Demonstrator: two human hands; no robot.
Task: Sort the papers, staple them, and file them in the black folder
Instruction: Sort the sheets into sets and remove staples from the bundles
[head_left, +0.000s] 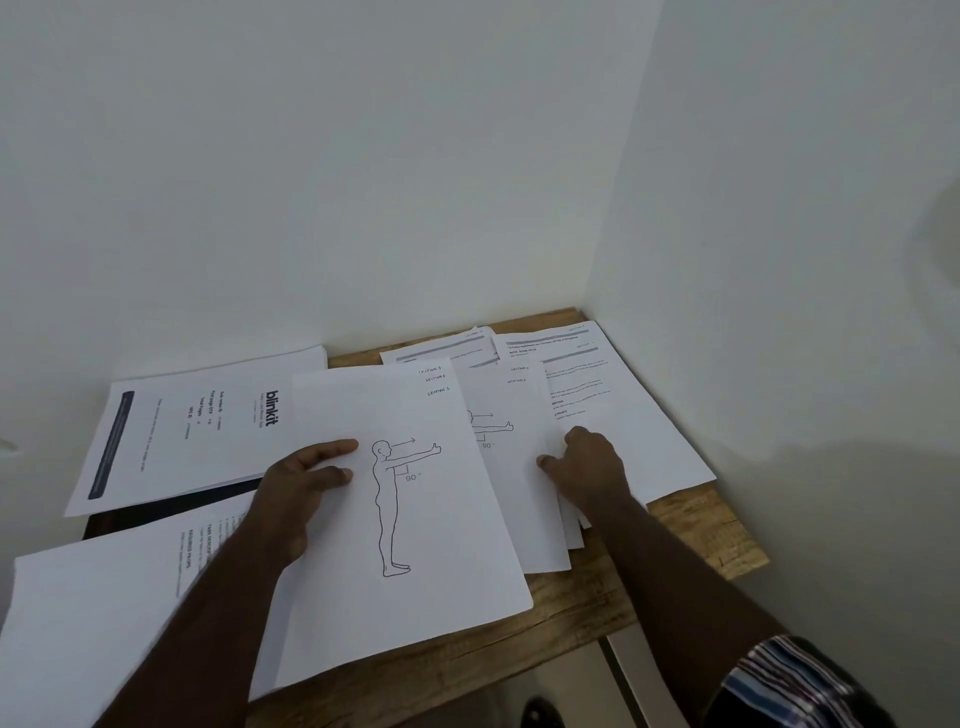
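A person sorts loose papers on a small wooden table (691, 525) in a room corner. The left hand (301, 488) pinches the left edge of a sheet with a standing figure drawing (415, 519), its long axis running away from the body. The right hand (589, 467) rests with relaxed fingers on fanned pages (519, 467) just right of that sheet. The black folder (171, 506) lies to the left, mostly under a blinkit printout (197, 426), nearer the left hand
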